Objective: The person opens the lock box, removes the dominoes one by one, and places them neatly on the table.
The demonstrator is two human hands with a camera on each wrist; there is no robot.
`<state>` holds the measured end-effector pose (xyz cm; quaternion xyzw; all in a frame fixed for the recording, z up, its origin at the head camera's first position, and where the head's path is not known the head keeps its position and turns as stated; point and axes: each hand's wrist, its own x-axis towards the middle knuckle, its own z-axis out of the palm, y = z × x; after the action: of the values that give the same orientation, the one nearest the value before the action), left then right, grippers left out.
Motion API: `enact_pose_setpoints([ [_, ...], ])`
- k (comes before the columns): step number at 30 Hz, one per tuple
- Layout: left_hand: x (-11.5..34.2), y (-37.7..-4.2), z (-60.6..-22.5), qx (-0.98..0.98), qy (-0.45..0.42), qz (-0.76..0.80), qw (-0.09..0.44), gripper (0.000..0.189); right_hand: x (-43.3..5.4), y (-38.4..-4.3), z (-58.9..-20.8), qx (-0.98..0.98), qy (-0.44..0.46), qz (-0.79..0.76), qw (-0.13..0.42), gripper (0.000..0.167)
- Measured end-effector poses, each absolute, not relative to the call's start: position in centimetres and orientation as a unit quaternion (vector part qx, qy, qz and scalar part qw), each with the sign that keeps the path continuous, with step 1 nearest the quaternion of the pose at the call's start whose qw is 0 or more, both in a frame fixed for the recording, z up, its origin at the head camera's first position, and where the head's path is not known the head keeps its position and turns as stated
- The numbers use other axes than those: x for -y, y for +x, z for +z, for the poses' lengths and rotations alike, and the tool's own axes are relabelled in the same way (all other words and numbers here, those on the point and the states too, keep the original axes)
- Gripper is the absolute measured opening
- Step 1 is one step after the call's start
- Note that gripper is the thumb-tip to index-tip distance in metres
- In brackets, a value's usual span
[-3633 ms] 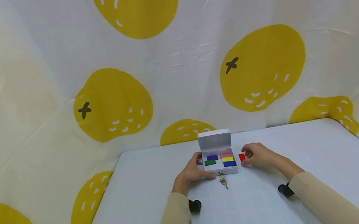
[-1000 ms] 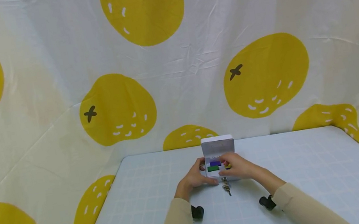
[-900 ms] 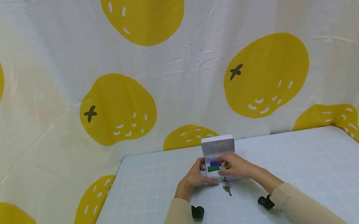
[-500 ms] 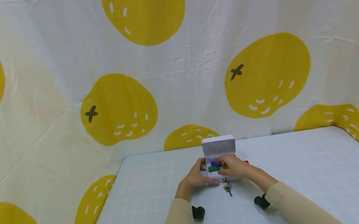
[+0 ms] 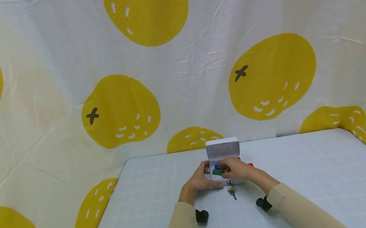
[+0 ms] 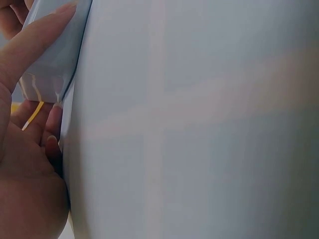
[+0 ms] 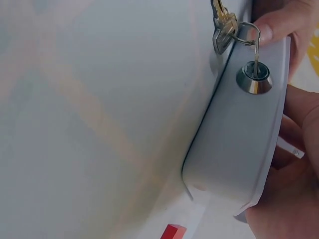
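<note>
A small white metal cash box (image 7: 229, 144) stands on the table with its lid (image 5: 223, 149) raised. My left hand (image 5: 197, 180) grips its left side, thumb along the front wall and fingers at the side. Inside the box, my right hand (image 5: 238, 169) pinches the right end of a green block (image 5: 218, 172), which lies at a slant. Behind that is a purple block (image 5: 217, 166). My right hand covers the right part of the inside. Keys (image 5: 231, 192) on a ring hang from the front lock (image 7: 254, 77).
A red block (image 5: 251, 164) lies on the table just right of the box, also showing at the lower edge of the right wrist view. The pale checked tabletop (image 5: 153, 199) meets a white curtain with yellow fruit (image 5: 273, 76) behind.
My right hand has left the red block beside the box and moved left into the box. Over the last half second the green block has turned aslant. My left hand keeps its hold.
</note>
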<state>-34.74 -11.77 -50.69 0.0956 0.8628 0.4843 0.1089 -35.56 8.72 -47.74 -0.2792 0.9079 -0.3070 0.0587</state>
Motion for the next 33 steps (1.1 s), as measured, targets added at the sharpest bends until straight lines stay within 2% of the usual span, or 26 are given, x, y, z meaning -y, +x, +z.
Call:
enact_pose_setpoints([
  [10,11.7,-35.4,-51.2,-0.869,0.083,0.474,0.117,0.096,-8.1,-36.0,-47.8,-0.904,-0.273,-0.32,0.072,0.034],
  [16,11.7,-35.3,-51.2,-0.86,0.104,0.487,0.11,0.093,-7.7,-36.4,-47.7,-0.903,-0.284,-0.313,0.073,0.035],
  [33,11.9,-35.0,-51.0,-0.858,0.115,0.489,0.104,0.09,-7.0,-36.9,-48.2,-0.9,-0.306,-0.304,0.062,0.027],
])
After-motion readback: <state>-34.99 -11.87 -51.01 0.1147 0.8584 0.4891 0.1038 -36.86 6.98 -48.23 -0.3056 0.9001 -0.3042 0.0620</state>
